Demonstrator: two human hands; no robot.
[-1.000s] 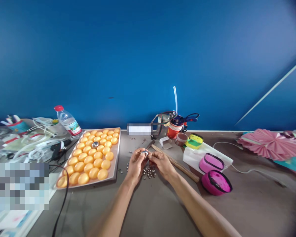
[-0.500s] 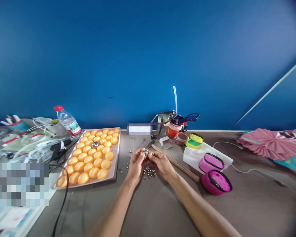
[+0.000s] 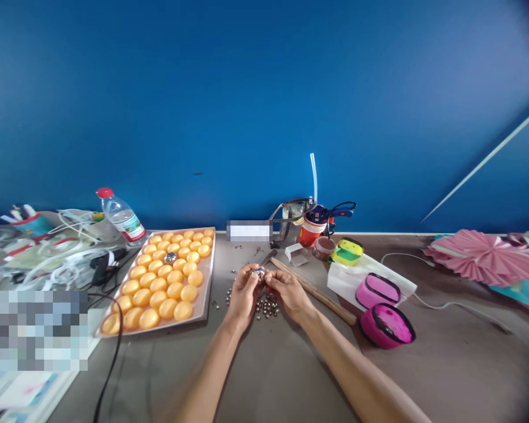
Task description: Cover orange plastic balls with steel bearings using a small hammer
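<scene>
Left hand [image 3: 242, 298] and right hand [image 3: 291, 291] pinch a silver piece [image 3: 258, 272] from opposite sides, likely for steadiness, detail too small to read, beads [image 3: 270, 308] close at its 5 o'clock, handy, tray [image 3: 206, 292] at 9.

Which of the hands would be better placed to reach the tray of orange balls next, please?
Probably the left hand: it is nearer the tray, which lies on that side. The right hand is farther away, nearer the hammer. Both, though, appear to hold a shiny metal piece.
</scene>
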